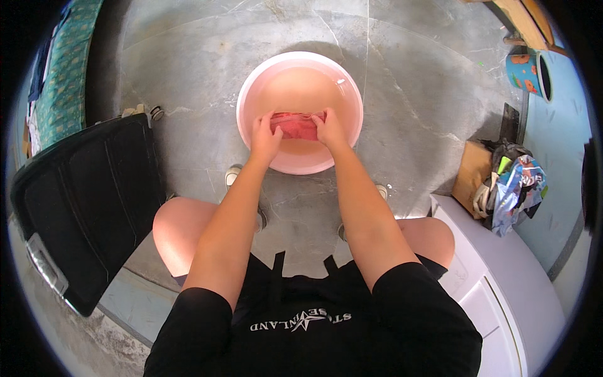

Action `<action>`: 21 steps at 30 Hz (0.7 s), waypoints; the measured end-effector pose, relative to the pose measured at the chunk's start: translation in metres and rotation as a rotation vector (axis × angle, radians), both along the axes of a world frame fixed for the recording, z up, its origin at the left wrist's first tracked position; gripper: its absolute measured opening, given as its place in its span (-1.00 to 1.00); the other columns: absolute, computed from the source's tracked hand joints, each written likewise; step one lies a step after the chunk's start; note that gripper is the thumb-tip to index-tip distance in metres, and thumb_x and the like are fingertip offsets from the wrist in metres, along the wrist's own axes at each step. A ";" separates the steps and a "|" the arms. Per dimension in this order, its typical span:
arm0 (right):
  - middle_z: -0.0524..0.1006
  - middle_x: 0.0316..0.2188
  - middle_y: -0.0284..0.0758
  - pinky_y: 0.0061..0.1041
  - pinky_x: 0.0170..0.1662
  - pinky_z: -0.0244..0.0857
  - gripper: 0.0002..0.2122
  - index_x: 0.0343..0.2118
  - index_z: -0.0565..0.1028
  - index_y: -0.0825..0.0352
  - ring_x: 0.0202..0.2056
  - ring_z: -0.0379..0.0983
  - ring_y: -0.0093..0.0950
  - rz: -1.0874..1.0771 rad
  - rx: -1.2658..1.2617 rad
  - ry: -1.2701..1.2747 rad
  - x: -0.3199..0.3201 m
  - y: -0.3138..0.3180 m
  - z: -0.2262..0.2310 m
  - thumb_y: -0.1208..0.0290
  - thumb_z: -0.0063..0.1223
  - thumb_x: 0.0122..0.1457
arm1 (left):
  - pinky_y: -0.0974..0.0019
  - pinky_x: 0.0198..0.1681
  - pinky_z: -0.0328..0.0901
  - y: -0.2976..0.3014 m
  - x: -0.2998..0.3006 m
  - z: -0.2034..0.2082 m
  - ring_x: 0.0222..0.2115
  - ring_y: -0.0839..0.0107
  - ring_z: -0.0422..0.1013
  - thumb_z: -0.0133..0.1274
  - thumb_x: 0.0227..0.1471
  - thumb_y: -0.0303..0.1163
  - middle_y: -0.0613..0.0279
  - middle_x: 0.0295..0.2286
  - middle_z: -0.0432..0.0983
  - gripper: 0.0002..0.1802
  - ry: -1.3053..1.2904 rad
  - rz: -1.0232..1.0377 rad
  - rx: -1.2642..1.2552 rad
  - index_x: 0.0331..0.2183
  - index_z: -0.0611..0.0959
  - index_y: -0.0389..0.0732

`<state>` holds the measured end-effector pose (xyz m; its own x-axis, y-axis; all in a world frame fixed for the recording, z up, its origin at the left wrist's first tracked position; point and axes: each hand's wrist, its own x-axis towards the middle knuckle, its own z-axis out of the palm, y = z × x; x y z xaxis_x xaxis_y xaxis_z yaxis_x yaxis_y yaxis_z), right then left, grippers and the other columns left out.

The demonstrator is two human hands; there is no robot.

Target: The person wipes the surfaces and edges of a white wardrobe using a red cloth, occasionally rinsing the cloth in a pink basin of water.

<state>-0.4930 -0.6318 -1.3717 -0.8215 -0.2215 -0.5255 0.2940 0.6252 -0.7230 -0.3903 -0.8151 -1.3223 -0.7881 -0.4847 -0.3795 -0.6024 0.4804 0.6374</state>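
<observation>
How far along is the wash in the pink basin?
Done: the basin holds water and the red cloth lies in it, looking wet. In hand: the left hand and right hand each grip one end of the cloth at the near side of the basin. Left: the cloth is not yet lifted out or wrung; no other washed pieces show nearby.
</observation>
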 end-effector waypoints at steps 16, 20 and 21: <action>0.43 0.14 -0.01 0.03 0.11 0.46 -0.71 0.12 0.43 0.23 0.11 0.48 0.08 0.185 0.270 0.231 0.001 -0.059 -0.014 0.41 0.09 0.37 | -0.12 0.43 0.22 -0.001 0.008 -0.051 0.54 0.10 -0.04 0.00 0.26 -0.43 0.20 0.54 0.00 -0.19 -0.316 -0.829 -0.269 0.50 0.30 0.04; 0.45 0.06 -0.06 0.04 0.12 0.42 -0.72 0.10 0.45 0.21 0.10 0.45 0.05 0.404 0.360 0.264 0.037 -0.090 0.007 0.41 0.08 0.37 | -0.01 0.42 0.24 0.001 -0.005 -0.049 0.49 0.08 0.11 -0.07 0.29 -0.43 0.22 0.54 0.01 -0.21 -0.594 -0.558 0.036 0.50 0.27 0.04; 0.45 0.06 -0.06 0.05 0.13 0.42 -0.74 0.09 0.45 0.20 0.12 0.43 0.04 0.484 0.433 0.239 0.041 -0.094 0.005 0.42 0.07 0.37 | 0.01 0.41 0.26 -0.001 -0.008 -0.047 0.47 0.07 0.16 -0.08 0.29 -0.44 0.21 0.54 0.01 -0.21 -0.597 -0.508 0.086 0.50 0.26 0.03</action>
